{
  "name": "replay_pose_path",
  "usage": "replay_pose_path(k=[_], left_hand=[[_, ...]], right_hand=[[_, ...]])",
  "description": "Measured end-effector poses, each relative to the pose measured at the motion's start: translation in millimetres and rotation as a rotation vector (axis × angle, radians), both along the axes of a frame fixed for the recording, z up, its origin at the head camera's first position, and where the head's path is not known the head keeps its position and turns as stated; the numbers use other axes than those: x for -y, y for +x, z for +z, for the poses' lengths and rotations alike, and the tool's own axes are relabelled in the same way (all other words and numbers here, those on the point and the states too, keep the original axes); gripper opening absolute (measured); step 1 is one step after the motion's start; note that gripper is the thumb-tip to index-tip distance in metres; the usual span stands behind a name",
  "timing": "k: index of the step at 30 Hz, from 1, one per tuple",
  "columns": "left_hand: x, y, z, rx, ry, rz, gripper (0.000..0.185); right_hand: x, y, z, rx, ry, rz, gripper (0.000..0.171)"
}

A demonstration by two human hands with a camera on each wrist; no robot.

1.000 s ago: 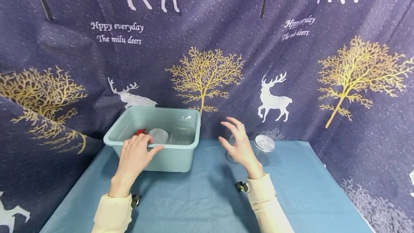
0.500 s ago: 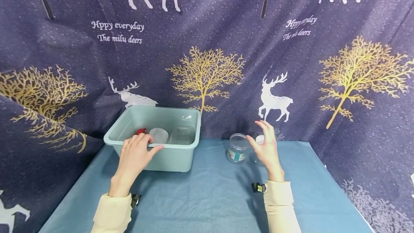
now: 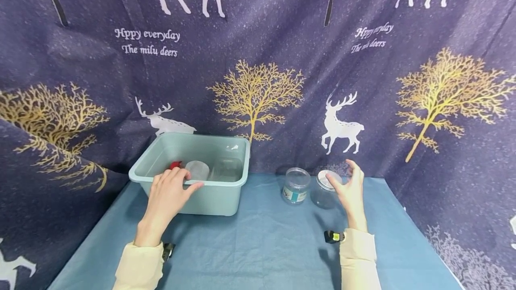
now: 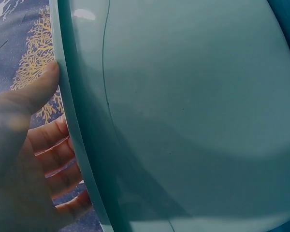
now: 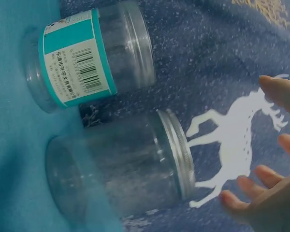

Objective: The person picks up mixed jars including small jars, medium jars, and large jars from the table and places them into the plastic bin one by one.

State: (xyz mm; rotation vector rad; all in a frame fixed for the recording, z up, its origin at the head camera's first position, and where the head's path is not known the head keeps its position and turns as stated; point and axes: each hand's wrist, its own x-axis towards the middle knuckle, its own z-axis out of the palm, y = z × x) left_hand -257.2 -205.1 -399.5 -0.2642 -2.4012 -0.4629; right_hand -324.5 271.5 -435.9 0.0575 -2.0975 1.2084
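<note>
My left hand (image 3: 171, 191) rests at the near rim of a pale green plastic bin (image 3: 213, 198); its thumb is spread to the right. The left wrist view shows the thumb and fingers (image 4: 50, 135) meeting the rim, their tips partly hidden behind it. My right hand (image 3: 350, 191) is just right of a clear jar (image 3: 324, 198) with a silver lid, thumb and fingers apart around the lid's height. In the right wrist view the hand (image 5: 266, 188) holds nothing, with a gap to the lid (image 5: 179, 154). A second clear jar (image 3: 296, 187) with a teal label stands to the left.
Inside the bin are a red item (image 3: 175, 164), a whitish round-topped item (image 3: 197, 170) and a clear container (image 3: 227, 169). A blue cloth (image 3: 258, 245) covers the table. Behind it hangs a dark curtain (image 3: 274, 35) with deer and trees.
My right hand has moved rightward, from in front of the labelled jar, past the silver-lidded jar, to that jar's right side. Both jars now show. My left hand has stayed at the bin's rim.
</note>
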Motion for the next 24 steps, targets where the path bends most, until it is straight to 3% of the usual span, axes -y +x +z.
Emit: replay_pose_path(k=[9,24], left_hand=[[0.7,2.7,-1.0,0.022,-0.005,0.004,0.04],[-0.3,2.5,-0.4,0.021,0.004,0.002,0.04]], right_hand=[[-7.9,-7.4,-28.2,0.196,-0.108,0.01,0.085],[-8.4,-18.2,-64.1,0.301,-0.25,0.044,0.1]])
